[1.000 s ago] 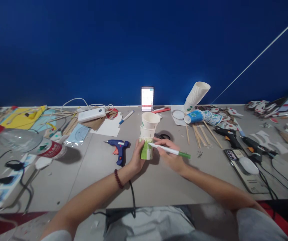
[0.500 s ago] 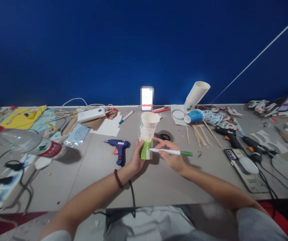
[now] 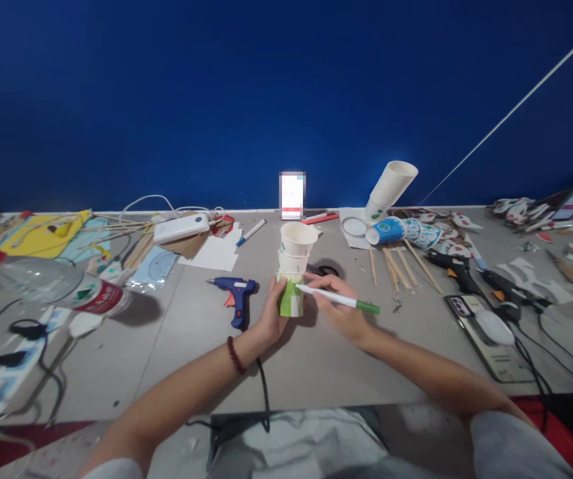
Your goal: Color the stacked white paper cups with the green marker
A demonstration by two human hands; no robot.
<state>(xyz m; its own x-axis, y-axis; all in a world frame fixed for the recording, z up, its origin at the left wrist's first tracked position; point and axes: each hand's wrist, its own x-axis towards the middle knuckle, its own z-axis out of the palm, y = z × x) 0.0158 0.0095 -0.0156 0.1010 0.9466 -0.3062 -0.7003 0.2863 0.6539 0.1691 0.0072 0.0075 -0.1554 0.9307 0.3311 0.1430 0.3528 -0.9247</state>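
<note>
Our left hand [image 3: 272,313] curls around the green paper cup [image 3: 291,297], fingers closed on its side, above the middle of the table [image 3: 191,359] in front of us. Two white cups [image 3: 296,249] rise from its top, one set in the other — the upper mouth faces up, showing a pale inside wall. How deep they sit in the green one, we cannot see. Our right hand [image 3: 341,311] pinches a white marker [image 3: 335,297], its tip at the green print; we cannot tell whether it touches. A blue glue gun [image 3: 239,293] lies near our left hand.

Farther right, a tall stack of cups [image 3: 390,189] leans near the wall — each inside the next — and the blue cups [image 3: 389,231] lie sideways beside it. Far left is a clear bottle [image 3: 52,278], red-capped; its contents we cannot tell.
</note>
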